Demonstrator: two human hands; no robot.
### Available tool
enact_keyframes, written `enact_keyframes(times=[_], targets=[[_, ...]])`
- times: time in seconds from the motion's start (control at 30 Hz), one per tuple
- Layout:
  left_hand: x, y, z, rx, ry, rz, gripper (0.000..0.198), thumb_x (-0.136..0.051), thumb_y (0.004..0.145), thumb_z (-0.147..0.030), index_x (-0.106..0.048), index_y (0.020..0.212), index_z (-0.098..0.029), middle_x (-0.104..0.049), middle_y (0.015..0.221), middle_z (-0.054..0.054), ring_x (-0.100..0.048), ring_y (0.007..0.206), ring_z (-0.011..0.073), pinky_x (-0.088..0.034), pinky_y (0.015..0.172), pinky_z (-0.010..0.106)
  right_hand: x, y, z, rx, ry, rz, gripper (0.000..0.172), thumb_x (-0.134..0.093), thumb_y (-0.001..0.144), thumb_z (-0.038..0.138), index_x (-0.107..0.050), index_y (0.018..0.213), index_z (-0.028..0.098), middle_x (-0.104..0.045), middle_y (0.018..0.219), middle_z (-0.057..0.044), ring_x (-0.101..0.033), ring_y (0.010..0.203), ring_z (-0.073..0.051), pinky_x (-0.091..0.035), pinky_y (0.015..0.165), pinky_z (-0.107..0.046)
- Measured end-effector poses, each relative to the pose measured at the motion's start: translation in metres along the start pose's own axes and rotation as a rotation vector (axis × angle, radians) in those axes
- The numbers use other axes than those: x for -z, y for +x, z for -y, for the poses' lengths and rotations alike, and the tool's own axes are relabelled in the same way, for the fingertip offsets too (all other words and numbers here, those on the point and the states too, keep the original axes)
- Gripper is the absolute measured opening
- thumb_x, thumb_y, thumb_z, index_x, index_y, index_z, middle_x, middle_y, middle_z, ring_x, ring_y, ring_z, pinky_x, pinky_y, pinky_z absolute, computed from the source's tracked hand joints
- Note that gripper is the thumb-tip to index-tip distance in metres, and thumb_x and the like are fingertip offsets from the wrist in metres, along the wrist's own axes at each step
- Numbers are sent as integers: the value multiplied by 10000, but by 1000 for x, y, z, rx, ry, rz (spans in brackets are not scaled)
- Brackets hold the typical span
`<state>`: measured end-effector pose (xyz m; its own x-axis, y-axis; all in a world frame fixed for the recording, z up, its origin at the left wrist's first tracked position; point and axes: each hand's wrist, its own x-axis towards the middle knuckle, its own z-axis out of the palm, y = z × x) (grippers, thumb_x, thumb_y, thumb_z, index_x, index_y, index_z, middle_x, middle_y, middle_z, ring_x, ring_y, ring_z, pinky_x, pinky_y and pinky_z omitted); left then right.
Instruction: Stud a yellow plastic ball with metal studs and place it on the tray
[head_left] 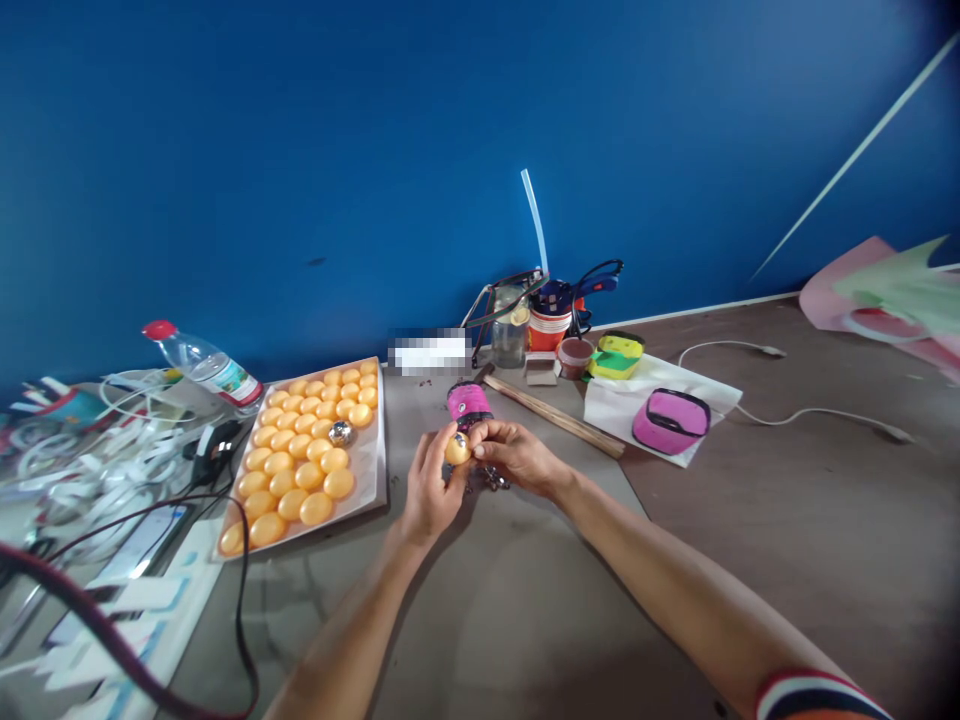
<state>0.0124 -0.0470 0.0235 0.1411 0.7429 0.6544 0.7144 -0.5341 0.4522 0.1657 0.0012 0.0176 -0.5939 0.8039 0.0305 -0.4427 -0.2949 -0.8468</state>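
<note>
In the middle, my left hand (pixel 436 480) is closed around an orange ball (pixel 457 449), about the size of a table tennis ball, with a shiny silver patch on its top. My right hand (pixel 517 455) meets it from the right, thumb and fingertips pinched at the ball's edge; whatever lies between them is hidden. Several small shiny pieces (pixel 493 480) lie on the table below my right hand. Just behind the hands is a pink and black pouch-like thing (pixel 466 402). On the left, a shallow white tray (pixel 367 470) bears rows of orange balls and one silver-covered ball (pixel 340 433).
A wooden stick (pixel 559 415) lies right of the hands. Behind it stand a glass jar (pixel 509 340) and a red-and-white cup (pixel 549 330) with tools. Further right, another pink thing (pixel 671 420) rests on white paper. A plastic bottle (pixel 214 370) leans at left beside tangled cables (pixel 135 440).
</note>
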Motion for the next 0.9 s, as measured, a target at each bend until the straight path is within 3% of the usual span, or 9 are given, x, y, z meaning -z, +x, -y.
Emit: enact_keyframes(times=[0.67,0.9], targets=[[-1,-1,4,-57,40,0,424,-517,831,-152,-429,1246,-148,-583,1036,129,-563,957,206,-481,834,350,2,-1,6,-24,-142,9,254,-742,646,344,-607,728,145,-561,651,18,-471,585,-76,-353,578,-211],[-2,-3,9,-74,65,23,444,-498,839,-147,-407,1274,-151,-563,1051,134,-553,968,211,-480,848,358,-4,-2,12,-63,-228,-74,287,-742,617,372,-600,705,139,-561,630,16,-466,571,-77,-354,565,-213]])
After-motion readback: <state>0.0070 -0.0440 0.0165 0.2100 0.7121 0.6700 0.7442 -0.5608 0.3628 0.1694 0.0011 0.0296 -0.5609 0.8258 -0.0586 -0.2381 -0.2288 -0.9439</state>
